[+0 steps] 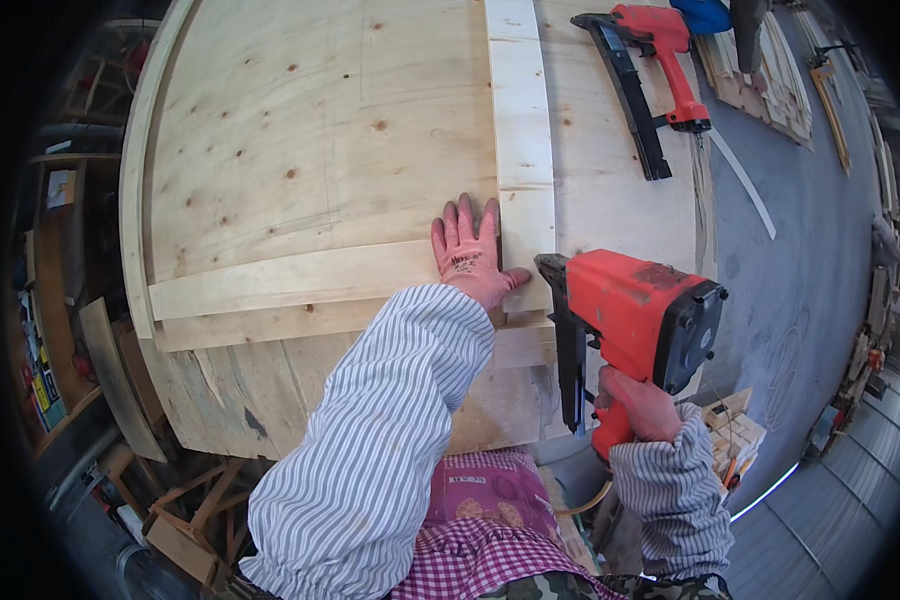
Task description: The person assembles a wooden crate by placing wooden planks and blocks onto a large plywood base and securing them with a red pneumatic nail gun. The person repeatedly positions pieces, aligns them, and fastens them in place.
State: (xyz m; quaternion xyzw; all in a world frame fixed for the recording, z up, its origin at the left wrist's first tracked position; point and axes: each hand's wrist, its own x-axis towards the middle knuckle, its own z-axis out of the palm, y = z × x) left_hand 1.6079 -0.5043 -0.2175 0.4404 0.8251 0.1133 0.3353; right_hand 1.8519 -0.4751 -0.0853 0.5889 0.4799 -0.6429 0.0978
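Observation:
My left hand (470,255), in a pink work glove, lies flat with fingers spread at the corner where a cross batten (290,275) meets a long pale wooden batten (523,130). Its thumb reaches over the long batten. Beneath is a broad, knotty plywood panel (270,130). In my right hand (645,405) is the handle of a red and black pneumatic nail gun (630,290). The gun's nose is over the near end of the long batten, just right of my left thumb; whether it touches the wood I cannot tell.
A second red nail gun (660,50) rests on the panel's far right. Stacked boards (760,80) and a pale strip (745,190) are on the right, above grey floor (770,300). Wooden frames (195,510) crowd the lower left. An air hose (585,500) trails beside my apron.

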